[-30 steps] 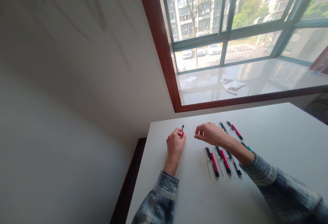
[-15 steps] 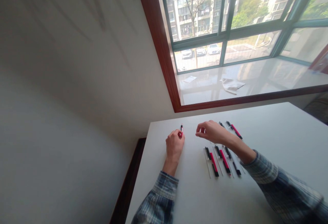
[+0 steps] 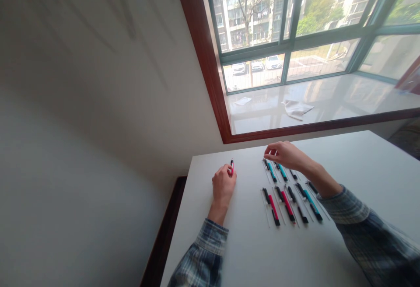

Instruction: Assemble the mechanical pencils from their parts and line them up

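Since the earlier frame, the right hand (image 3: 285,154) has moved up and to the right, uncovering more of the pen parts, while the left hand (image 3: 223,186) has barely shifted. The left hand, at lower centre of the frame, grips a pen (image 3: 232,168) between thumb and fingers, its dark end pointing up the frame. The right hand, right of centre, has its fingers curled at the left end of the far row (image 3: 272,172); whether they hold or touch a piece, I cannot tell.

The likeliest trouble is a knock: the right wrist and sleeve (image 3: 343,206) cross the right-hand side of both rows, so a dropped forearm could sweep slim pieces out of line. Those in the near row (image 3: 274,208) look round enough to roll. The held pen could also swivel or slip, since the grip covers only part of it.

The held pen shows pinkish red with a dark top and a paler patch; finer detail is too small to read. Farther out, the rows at lower right show black pieces, pink and teal barrels, and thin pale rods (image 3: 265,208) laid roughly parallel on the white table (image 3: 246,247), some pieces hidden by the right arm.
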Action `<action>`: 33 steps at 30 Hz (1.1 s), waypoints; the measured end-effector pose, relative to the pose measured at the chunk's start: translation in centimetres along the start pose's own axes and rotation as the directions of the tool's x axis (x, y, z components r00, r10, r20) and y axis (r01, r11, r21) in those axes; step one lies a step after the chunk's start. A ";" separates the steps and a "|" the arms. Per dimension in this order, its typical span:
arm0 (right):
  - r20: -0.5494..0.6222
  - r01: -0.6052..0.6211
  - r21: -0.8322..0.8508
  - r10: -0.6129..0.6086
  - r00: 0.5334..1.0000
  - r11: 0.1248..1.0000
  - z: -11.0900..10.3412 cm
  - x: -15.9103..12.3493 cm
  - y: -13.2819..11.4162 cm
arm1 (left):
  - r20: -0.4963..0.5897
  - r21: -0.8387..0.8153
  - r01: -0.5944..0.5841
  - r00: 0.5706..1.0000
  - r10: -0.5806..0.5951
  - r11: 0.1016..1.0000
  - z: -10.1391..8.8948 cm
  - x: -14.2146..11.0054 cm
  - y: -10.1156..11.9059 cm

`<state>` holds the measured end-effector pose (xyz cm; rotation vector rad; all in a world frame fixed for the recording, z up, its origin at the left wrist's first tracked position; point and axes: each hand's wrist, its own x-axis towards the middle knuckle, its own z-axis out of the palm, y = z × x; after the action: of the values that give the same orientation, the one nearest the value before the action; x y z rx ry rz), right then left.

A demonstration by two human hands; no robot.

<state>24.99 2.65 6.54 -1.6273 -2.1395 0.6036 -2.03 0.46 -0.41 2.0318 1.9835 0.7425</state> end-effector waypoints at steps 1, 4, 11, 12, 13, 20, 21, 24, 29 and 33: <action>-0.018 -0.010 -0.016 0.010 1.000 1.000 -0.1 0.1 0.4 | -0.007 0.001 -0.004 1.000 0.004 1.000 0.1 0.0 -0.1; -0.055 -0.040 -0.069 0.036 0.998 0.997 0.0 0.3 1.3 | -0.025 0.001 -0.015 1.000 0.015 1.000 0.2 -0.1 -0.2; -0.006 -0.042 -0.161 0.042 0.999 0.986 1.1 0.6 1.4 | -0.026 0.002 -0.016 1.000 0.016 1.000 -0.1 -0.3 0.3; -0.004 -0.041 -0.171 0.041 0.999 0.984 1.3 0.6 1.3 | -0.032 0.004 -0.018 0.999 0.018 1.000 -0.2 -0.3 0.4; -0.002 -0.041 -0.181 0.041 0.999 0.983 1.4 0.5 1.3 | -0.040 0.006 -0.022 0.999 0.022 1.000 -0.3 -0.4 0.5; -0.012 -0.040 -0.225 0.038 0.999 0.973 1.8 0.5 1.6 | -0.094 -0.021 -0.102 0.991 0.099 0.995 -0.6 -0.6 1.3; -0.025 -0.037 -0.229 0.032 0.999 0.973 1.9 0.5 1.7 | -0.095 -0.031 -0.113 0.989 0.109 0.993 -0.6 -0.6 1.5; -0.070 -0.037 -0.245 0.021 0.997 0.969 2.4 0.6 2.0 | -0.092 -0.068 -0.142 0.986 0.136 0.988 -0.8 -0.8 1.9; -0.130 -0.017 -0.270 -0.019 0.991 0.963 3.8 0.8 2.5 | -0.088 -0.116 -0.180 0.982 0.170 0.977 -0.8 -1.0 2.3; -0.131 -0.042 -0.276 0.005 0.991 0.960 4.6 1.0 2.8 | -0.089 -0.134 -0.191 0.980 0.180 0.972 -0.6 -1.1 2.3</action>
<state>24.47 3.78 1.25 -1.7837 -2.1878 0.2010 -0.28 -0.88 1.02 2.1531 1.7382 0.9851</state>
